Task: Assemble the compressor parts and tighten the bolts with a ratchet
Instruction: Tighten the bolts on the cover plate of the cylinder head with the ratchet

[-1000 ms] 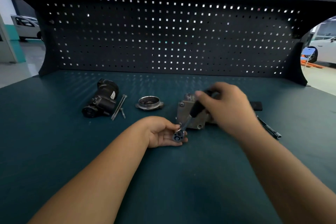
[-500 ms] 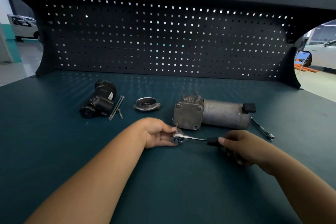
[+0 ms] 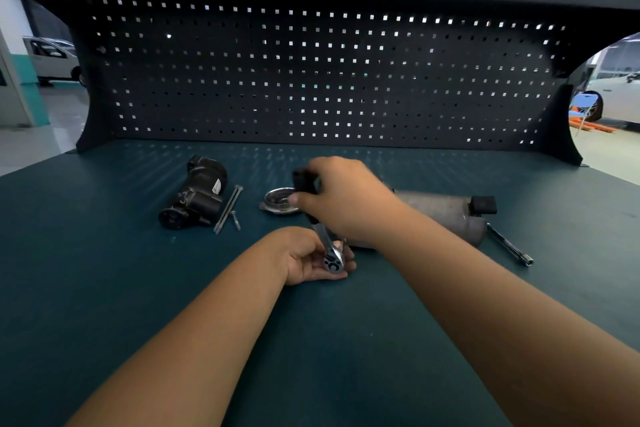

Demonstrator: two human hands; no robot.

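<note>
Ratchet [image 3: 333, 259] gripped by my right hand [image 3: 346, 201], head cupped in my left hand [image 3: 304, 256] beside the compressor [image 3: 443, 215] (bolt hidden): I'd keep it square, strokes short.

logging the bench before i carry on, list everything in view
ratchet: 1, chrome with black handle, front of centre
compressor body: 1, grey, right of centre, partly behind the right arm
motor part: 1, black, left of centre
long bolts: 2, silver, just right of the motor part
short bolt: 1, silver, beside the long bolts
round cap: 1, silver, centre
extension bar: 1, dark, far right
bench top: 1, dark green
pegboard: 1, black, at the back
left hand: 1, bare, holds the ratchet head
right hand: 1, bare, grips the ratchet handle
</note>
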